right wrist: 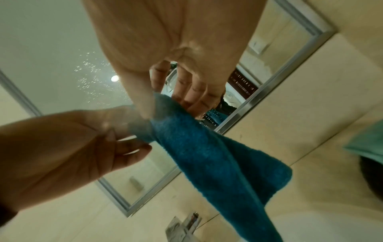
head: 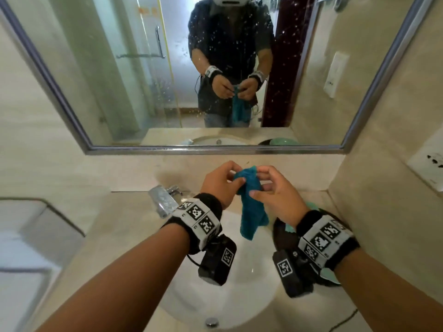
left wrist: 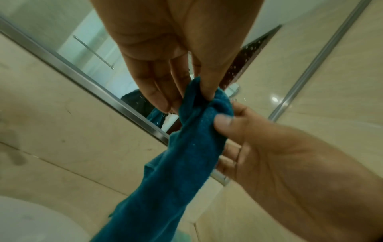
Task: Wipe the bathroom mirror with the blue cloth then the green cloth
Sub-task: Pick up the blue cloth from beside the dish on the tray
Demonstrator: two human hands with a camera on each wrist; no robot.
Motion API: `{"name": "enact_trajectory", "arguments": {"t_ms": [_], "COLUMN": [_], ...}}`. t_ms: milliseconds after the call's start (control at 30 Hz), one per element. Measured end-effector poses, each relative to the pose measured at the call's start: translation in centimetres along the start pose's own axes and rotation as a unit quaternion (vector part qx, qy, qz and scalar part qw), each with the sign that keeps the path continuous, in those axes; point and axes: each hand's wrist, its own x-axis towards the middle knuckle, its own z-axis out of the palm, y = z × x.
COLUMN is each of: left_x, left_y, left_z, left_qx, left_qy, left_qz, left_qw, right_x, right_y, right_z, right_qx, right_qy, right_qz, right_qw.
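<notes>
The blue cloth (head: 251, 202) hangs bunched over the sink, held at its top by both hands. My left hand (head: 221, 182) pinches its upper edge between thumb and fingers; in the left wrist view the thumb presses into the blue cloth (left wrist: 186, 155). My right hand (head: 273, 190) pinches the same end from the right, as the right wrist view shows on the blue cloth (right wrist: 207, 155). The mirror (head: 134, 75) above is spotted with water drops. A green cloth (head: 314, 207) lies on the counter behind my right wrist, mostly hidden.
A white basin (head: 249, 283) sits below the hands, with a chrome tap (head: 164, 200) at its left rear. The beige counter (head: 115, 236) surrounds it. A wall socket (head: 429, 164) is on the right wall.
</notes>
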Motion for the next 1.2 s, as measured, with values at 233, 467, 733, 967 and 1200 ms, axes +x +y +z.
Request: {"name": "enact_trajectory", "arguments": {"t_ms": [233, 467, 733, 967, 1200], "left_x": [-2.3, -4.1, -5.2, -3.8, -1.8], "left_y": [1.1, -1.8, -5.6, -6.9, -5.8], "left_z": [-8.9, -17.4, -26.2, -31.4, -33.2], "left_qx": [-0.002, 0.08, 0.003, 0.002, -0.026], "left_qy": [0.084, 0.083, 0.04, 0.015, 0.002], "left_qz": [0.005, -0.009, -0.009, 0.027, 0.047], "left_qw": [0.996, 0.993, 0.999, 1.0, 0.999], "right_x": [1.4, 4.7, 7.2, 7.5, 9.2], "right_y": [-2.9, -9.0, -13.7, -15.8, -16.9], "right_z": [6.4, 12.5, 23.0, 27.2, 27.9], "right_qx": [-0.119, 0.089, 0.128, 0.081, 0.055], "right_qy": [-0.089, -0.005, -0.018, -0.076, -0.069], "right_qz": [0.03, 0.017, 0.017, -0.012, -0.026], "right_qw": [0.988, 0.996, 0.991, 0.994, 0.996]}}
